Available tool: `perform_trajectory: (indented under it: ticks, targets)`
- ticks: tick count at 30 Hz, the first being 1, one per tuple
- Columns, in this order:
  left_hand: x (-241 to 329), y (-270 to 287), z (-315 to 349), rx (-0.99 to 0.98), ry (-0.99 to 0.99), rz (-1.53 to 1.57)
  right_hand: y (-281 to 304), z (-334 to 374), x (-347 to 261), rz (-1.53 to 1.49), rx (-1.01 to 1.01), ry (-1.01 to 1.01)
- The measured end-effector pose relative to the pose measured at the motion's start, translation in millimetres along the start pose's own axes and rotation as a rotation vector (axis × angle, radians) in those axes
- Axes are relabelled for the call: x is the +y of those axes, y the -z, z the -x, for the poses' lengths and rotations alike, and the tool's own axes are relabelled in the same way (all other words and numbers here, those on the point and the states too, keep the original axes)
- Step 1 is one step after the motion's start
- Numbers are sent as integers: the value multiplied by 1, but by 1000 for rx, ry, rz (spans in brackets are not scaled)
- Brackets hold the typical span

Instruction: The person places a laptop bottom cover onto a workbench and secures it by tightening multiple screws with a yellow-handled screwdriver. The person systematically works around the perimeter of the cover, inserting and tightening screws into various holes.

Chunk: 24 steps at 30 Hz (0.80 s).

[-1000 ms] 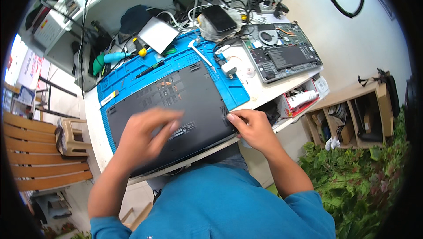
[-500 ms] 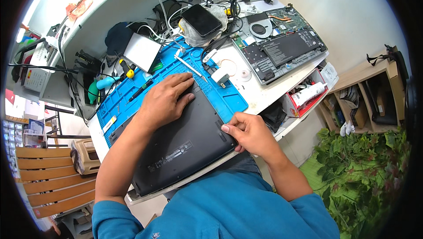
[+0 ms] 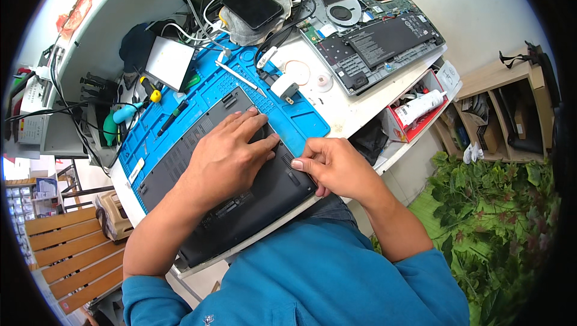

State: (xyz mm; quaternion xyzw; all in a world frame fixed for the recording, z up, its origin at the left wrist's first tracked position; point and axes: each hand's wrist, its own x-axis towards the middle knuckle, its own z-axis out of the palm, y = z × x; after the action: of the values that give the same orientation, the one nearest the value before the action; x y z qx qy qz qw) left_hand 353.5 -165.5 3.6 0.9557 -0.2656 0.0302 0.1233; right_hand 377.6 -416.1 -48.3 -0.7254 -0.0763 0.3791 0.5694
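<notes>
Currently, the dark laptop (image 3: 258, 210) lies underside up along the front edge of the tabletop (image 3: 345, 115); the left hand (image 3: 231, 156) rests flat across it, the right hand (image 3: 332, 166) pinching its side.

L hand (image 3: 231, 153) on blk laptop (image 3: 258, 210), R hand (image 3: 336, 169) at its edge, blue mat (image 3: 305, 123) partly under
</notes>
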Motion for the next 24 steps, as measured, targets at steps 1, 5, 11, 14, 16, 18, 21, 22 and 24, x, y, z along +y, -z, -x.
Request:
perform_trajectory:
  ticks: [1, 5, 11, 14, 16, 18, 21, 22, 24]
  targets:
    - [0, 2, -1, -26, 15, 29, -1, 3, 1, -37, 18, 0]
    - [19, -1, 6, -45, -67, 8, -3, 21, 15, -110, 27, -43]
    - [36, -11, 23, -100, -90, 48, -6, 27, 49, -386, -289, -141]
    - [45, -9, 21, -125, -73, 22, -9, 22, 58, -467, -316, -81]
    - [46, -9, 19, -161, -47, 7, -8, 27, 56, -458, -275, -129]
    - [38, -9, 23, -126, -62, 140, -6, 26, 48, -437, -286, -135]
    - [18, -6, 44, -59, 115, 157, -6, 28, 37, -329, -176, -198]
    - [7, -3, 56, -23, 189, 68, -10, 31, 24, -15, -84, -101]
    - [-11, 4, 77, -11, 374, -63, -13, 38, -4, 599, 118, 110]
